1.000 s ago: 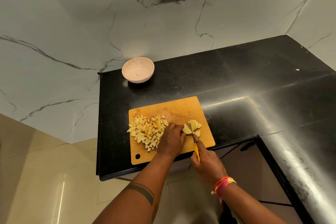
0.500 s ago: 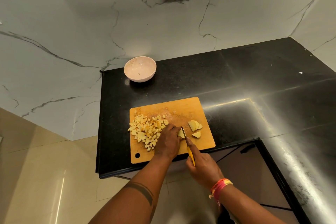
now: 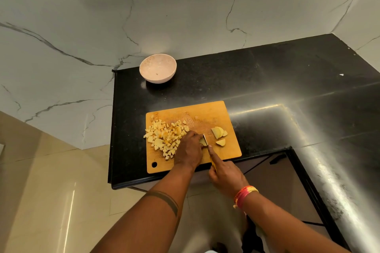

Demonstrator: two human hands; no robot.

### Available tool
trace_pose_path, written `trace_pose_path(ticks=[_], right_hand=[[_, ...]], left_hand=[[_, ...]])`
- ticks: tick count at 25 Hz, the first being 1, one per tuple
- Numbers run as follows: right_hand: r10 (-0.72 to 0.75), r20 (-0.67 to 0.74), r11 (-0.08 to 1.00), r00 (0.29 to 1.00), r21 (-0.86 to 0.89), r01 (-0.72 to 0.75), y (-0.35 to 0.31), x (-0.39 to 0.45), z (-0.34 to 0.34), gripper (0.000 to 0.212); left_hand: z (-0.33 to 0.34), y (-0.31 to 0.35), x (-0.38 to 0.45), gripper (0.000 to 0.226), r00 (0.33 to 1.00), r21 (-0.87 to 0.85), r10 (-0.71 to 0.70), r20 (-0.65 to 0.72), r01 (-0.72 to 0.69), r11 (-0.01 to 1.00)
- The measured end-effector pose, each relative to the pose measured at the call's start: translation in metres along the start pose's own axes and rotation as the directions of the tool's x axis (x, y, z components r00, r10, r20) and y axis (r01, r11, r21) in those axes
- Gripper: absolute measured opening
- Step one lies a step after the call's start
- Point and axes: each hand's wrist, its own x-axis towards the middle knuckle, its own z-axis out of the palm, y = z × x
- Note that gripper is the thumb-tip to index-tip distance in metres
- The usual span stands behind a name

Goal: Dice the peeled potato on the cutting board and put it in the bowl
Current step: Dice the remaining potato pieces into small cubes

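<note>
On the wooden cutting board [image 3: 207, 113], the left hand [image 3: 190, 150] is pinning a potato piece [image 3: 202, 141] under curled fingers while the right hand [image 3: 225, 174] is gripping a yellow-handled knife [image 3: 206, 139], forefinger lying along its spine, blade touching that piece. Diced potato [image 3: 165, 136] is sitting heaped at the board's left; uncut slices [image 3: 219, 132] are lying to the right. The bowl [image 3: 158, 70] is standing on the black counter [image 3: 267, 80], well apart.

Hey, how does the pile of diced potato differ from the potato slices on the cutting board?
The diced potato is many small cubes; the potato slices are a few larger, rounded pieces. The diced potato is heaped on the left of the cutting board, beside the left hand; the potato slices lie on the right, beyond the knife. Both are pale yellow and rest on the cutting board, not in the bowl.
</note>
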Motion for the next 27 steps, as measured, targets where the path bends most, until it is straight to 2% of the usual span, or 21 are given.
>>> trace_pose_path(ticks=[11,14,21,27], right_hand=[[-0.016,0.001,1.000,1.000,0.015,0.016,0.006,-0.051,0.010,0.076],[-0.009,-0.035,1.000,0.999,0.023,0.009,0.002,-0.037,0.005,0.076],[-0.021,-0.004,0.999,1.000,0.031,0.021,-0.008,0.006,-0.004,0.074],[-0.024,0.011,1.000,1.000,-0.004,0.024,-0.002,-0.003,0.000,0.075]], left_hand=[[-0.001,0.004,-0.003,0.041,0.999,-0.002,-0.044,-0.004,0.044,0.999],[-0.002,0.006,-0.005,0.036,0.997,-0.033,-0.076,-0.025,0.075,0.997],[-0.001,0.005,-0.008,0.026,0.993,-0.062,-0.095,-0.068,0.091,0.994],[0.004,0.006,-0.008,0.025,0.992,-0.020,-0.094,-0.090,0.092,0.996]])
